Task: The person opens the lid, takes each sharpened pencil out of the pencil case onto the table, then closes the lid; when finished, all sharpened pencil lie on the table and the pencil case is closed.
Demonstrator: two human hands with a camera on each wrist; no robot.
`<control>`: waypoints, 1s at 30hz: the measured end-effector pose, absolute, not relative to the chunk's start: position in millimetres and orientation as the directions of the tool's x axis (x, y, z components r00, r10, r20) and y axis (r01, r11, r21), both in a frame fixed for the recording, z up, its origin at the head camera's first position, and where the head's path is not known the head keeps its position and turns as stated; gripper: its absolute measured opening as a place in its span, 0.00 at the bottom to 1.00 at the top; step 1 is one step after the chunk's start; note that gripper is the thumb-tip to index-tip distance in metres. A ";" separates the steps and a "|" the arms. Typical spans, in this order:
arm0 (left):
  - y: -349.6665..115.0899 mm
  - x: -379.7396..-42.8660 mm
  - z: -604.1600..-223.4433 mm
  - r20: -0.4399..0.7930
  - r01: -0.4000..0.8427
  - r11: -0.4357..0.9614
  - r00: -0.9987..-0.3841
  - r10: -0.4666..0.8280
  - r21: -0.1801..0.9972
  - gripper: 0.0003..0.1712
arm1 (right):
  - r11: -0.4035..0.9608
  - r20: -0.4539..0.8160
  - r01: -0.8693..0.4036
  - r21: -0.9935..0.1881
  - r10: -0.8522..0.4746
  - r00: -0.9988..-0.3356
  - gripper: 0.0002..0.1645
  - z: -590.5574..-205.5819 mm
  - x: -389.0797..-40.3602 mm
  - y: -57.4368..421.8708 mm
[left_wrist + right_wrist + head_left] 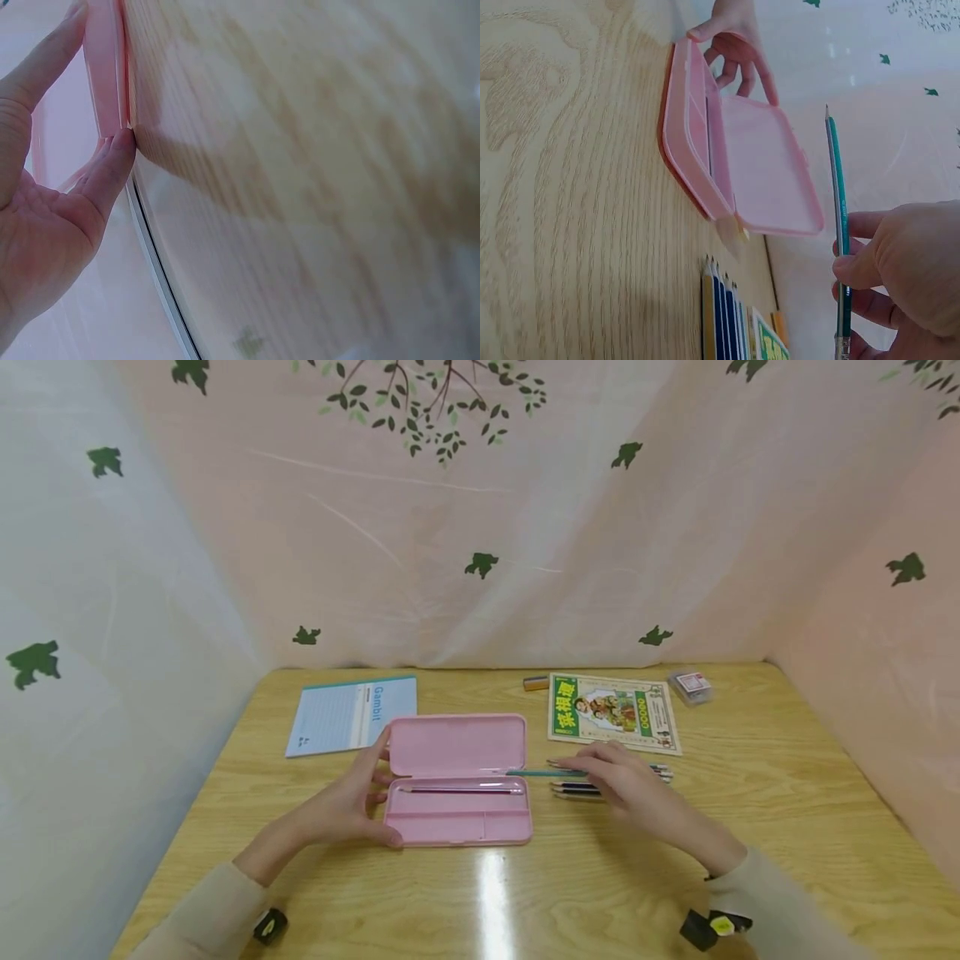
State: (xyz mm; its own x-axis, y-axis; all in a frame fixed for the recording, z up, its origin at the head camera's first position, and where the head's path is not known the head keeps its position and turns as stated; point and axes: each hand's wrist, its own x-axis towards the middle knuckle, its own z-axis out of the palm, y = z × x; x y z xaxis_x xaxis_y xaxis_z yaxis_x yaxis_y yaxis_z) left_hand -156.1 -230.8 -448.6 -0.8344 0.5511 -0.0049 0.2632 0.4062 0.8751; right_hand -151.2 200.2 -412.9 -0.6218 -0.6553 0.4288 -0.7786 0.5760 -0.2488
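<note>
A pink pencil case (457, 829) lies with its lid (457, 745) raised. One dark pencil (461, 791) lies in its long back compartment. My left hand (341, 803) spans the left end of the case, thumb at the front corner and index finger along the lid's edge. In the left wrist view, fingertips (120, 142) touch the pink case wall (105, 75). My right hand (633, 785) pinches a green pencil (841, 202) between thumb and fingers, its sharpened tip towards the case. Beneath that hand several more pencils (724, 315) lie side by side on the table.
A blue notebook (337, 718) lies behind the case on the left. At the back right are a green-and-yellow illustrated booklet (615, 712), a small orange and dark block (536, 683) and a little clear box (692, 687). Patterned curtain (420, 568) hangs behind the wooden table (585, 885).
</note>
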 end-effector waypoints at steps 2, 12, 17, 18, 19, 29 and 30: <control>-231.2 -156.8 -448.8 -0.003 0.265 0.407 -0.835 0.551 0.874 0.88 | 0.578 0.428 -0.765 -0.283 -0.638 -0.641 0.32 -412.5 -151.0 208.3; -231.7 -157.5 -448.6 -0.001 0.259 0.393 -0.833 0.553 0.882 0.88 | 0.510 0.448 -0.791 -0.338 -0.652 -0.612 0.30 -412.8 -148.5 249.8; -232.0 -157.4 -447.3 -0.006 0.265 0.407 -0.833 0.554 0.874 0.87 | 0.509 0.459 -0.814 -0.280 -0.673 -0.580 0.32 -421.8 -146.2 265.3; -232.1 -157.5 -447.2 -0.004 0.268 0.407 -0.831 0.556 0.873 0.87 | 0.519 0.456 -0.814 -0.262 -0.676 -0.578 0.33 -424.5 -145.1 267.5; -232.3 -157.7 -447.4 -0.003 0.269 0.407 -0.831 0.556 0.873 0.88 | 0.527 0.456 -0.814 -0.245 -0.678 -0.576 0.34 -428.7 -143.7 269.5; -232.7 -155.8 -448.2 0.010 0.275 0.392 -0.829 0.559 0.878 0.86 | 0.626 0.397 -0.761 -0.167 -0.664 -0.633 0.30 -456.5 -127.2 279.3; -233.2 -155.8 -448.0 0.010 0.277 0.394 -0.829 0.559 0.876 0.86 | 0.629 0.395 -0.760 -0.166 -0.664 -0.635 0.30 -456.9 -127.0 279.7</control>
